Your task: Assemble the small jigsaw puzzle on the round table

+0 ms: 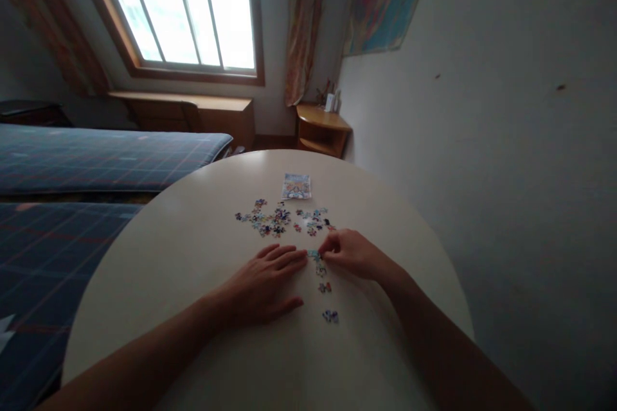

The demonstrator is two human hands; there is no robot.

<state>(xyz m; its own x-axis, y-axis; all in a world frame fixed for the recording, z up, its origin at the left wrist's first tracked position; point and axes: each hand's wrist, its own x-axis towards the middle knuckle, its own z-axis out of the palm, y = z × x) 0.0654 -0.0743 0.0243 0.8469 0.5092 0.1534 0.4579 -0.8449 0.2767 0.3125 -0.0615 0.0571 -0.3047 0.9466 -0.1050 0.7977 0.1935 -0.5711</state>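
Observation:
My left hand [272,282] lies flat on the round white table [193,334], fingers stretched out, its fingertips at the left end of some light blue joined puzzle pieces [313,253]. At the right end of those pieces, my right hand [351,253] has thumb and forefinger pinched together; the fingers hide whatever small thing is between them. Below it in a column lie a pale puzzle piece [321,270], a piece with red [324,288] and a dark blue one [330,316]. Two loose heaps of puzzle pieces [270,221] spread beyond my hands.
A small picture card [296,186] lies behind the heaps. Left of the table is a bed with a blue plaid cover [106,157]. A corner shelf [322,117] stands at the far edge, and a white wall [506,173] runs along the right.

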